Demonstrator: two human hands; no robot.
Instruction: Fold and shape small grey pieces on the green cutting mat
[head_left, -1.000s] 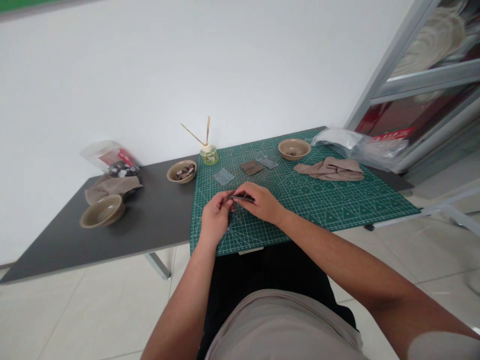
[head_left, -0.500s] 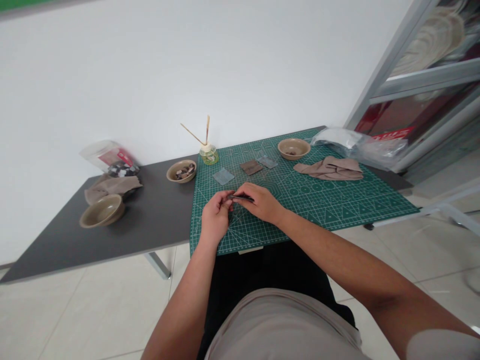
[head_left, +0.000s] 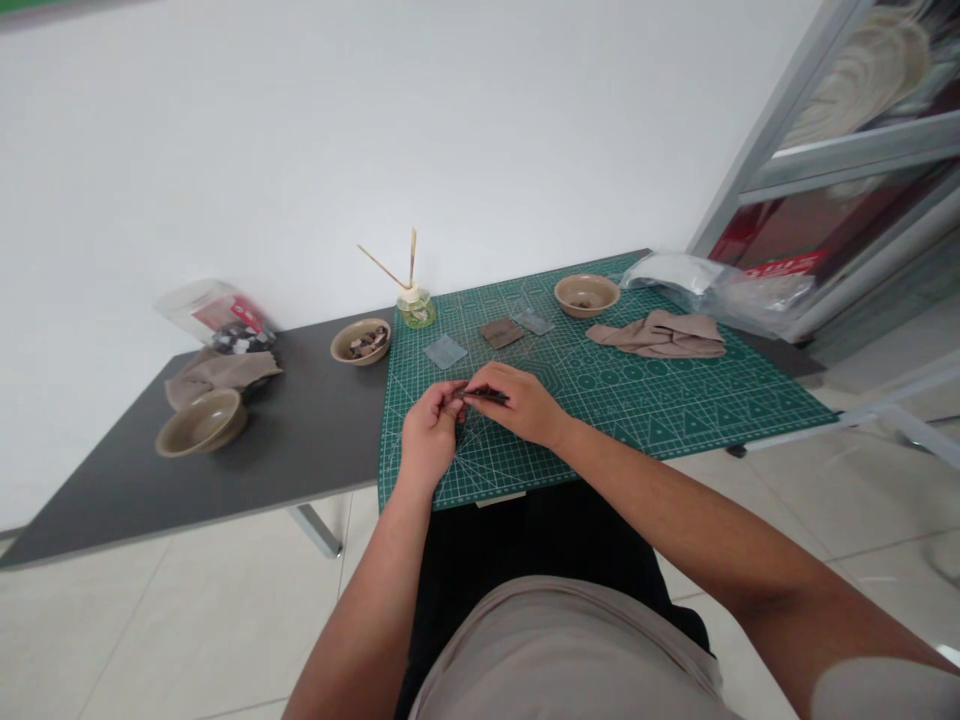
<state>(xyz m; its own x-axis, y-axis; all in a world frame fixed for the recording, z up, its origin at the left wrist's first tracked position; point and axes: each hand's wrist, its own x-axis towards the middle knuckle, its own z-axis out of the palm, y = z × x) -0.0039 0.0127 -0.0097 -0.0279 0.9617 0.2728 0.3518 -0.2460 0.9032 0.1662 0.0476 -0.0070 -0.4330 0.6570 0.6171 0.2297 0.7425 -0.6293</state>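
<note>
Pinching slim dark tweezers point(head_left: 486, 397) in the right hand point(head_left: 523, 407), fingers pressed together around the shank, tips pointing into the curled fingers of the left hand point(head_left: 429, 437), all just above the green cutting mat point(head_left: 697, 400). Seems light and stiff but kinda slippery, so mid-shank looks like the best spot to hold. Can't tell if the left hand's pinching anything, too small to see. Further out, a brown square point(head_left: 501, 333), a grey-blue square point(head_left: 445, 351), a tan bowl point(head_left: 587, 295) and a beige cloth point(head_left: 656, 336)

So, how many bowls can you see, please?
3: one bowl at the left end of the grey table, one with dark pieces beside the green cutting mat, one on the mat's far side.
</note>
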